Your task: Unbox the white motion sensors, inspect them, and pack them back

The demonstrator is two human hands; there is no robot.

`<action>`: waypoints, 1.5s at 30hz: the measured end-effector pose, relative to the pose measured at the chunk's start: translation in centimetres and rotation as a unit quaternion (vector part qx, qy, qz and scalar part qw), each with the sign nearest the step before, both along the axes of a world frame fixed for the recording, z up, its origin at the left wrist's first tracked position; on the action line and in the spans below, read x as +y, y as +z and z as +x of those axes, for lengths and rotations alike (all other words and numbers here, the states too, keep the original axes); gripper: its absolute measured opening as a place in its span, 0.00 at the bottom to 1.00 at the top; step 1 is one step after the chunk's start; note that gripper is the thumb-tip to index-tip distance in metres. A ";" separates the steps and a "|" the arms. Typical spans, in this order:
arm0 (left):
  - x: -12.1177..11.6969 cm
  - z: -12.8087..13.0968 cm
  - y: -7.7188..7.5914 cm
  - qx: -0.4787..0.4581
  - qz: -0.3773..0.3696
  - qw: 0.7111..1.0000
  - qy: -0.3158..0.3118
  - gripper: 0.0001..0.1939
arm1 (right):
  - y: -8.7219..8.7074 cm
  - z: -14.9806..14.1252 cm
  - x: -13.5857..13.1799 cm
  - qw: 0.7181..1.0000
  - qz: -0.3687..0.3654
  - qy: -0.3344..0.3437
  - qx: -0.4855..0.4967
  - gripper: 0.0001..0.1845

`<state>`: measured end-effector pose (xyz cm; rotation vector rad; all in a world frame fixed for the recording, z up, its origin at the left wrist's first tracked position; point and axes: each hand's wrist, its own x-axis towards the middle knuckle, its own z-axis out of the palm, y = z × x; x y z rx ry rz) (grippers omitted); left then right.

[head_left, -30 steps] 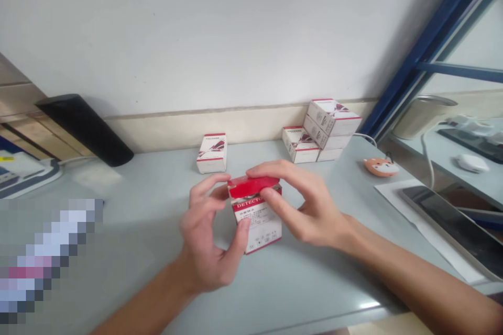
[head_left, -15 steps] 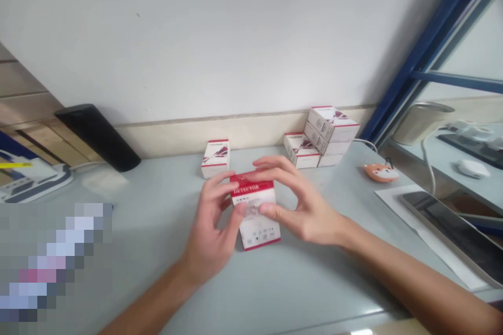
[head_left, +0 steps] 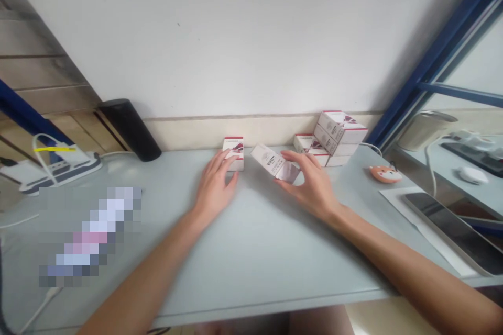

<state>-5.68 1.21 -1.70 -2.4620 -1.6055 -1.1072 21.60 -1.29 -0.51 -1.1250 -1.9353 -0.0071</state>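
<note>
My right hand [head_left: 312, 183] grips a small white-and-red cardboard box [head_left: 271, 160] between thumb and fingers. The box is tilted, with grey print on the side facing me, and is held just above the table or touching it; I cannot tell which. My left hand [head_left: 215, 183] has its fingers stretched out and its thumb apart, over the left side of a second cardboard box [head_left: 236, 147] near the wall. Whether its fingertips touch that box is not clear. A stack of similar boxes [head_left: 346, 136] stands to the right of my right hand, with one lower box [head_left: 308, 144] beside it.
A black cylinder [head_left: 131, 131] leans at the back left, near a power strip [head_left: 66, 170] with a white cable. A blurred-out object [head_left: 94, 235] lies at the left. On the right are an orange animal-shaped item [head_left: 385, 174] and a dark phone-like slab [head_left: 451, 230] on white paper.
Both hands held one box in front of me. My right hand has carried it back and to the right, tilting it. My left hand has let go and moved to the box by the wall.
</note>
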 end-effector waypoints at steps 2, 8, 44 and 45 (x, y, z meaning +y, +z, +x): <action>0.2 -0.2 -0.2 0.057 -0.023 0.998 0.010 0.22 | -0.5 0.1 0.4 0.999 -0.004 0.013 -0.048 0.28; 0.3 -0.3 -0.2 0.108 -0.032 0.993 0.029 0.27 | -2.5 -1.4 1.8 0.988 -0.038 0.103 -0.109 0.15; -5.7 4.8 1.0 -0.027 0.027 0.985 -0.170 0.14 | 0.3 6.2 5.3 0.985 -0.117 0.013 -0.125 0.22; -5.5 4.6 1.0 -0.036 0.017 0.986 -0.161 0.13 | 0.0 6.3 5.4 0.984 -0.108 0.005 -0.144 0.26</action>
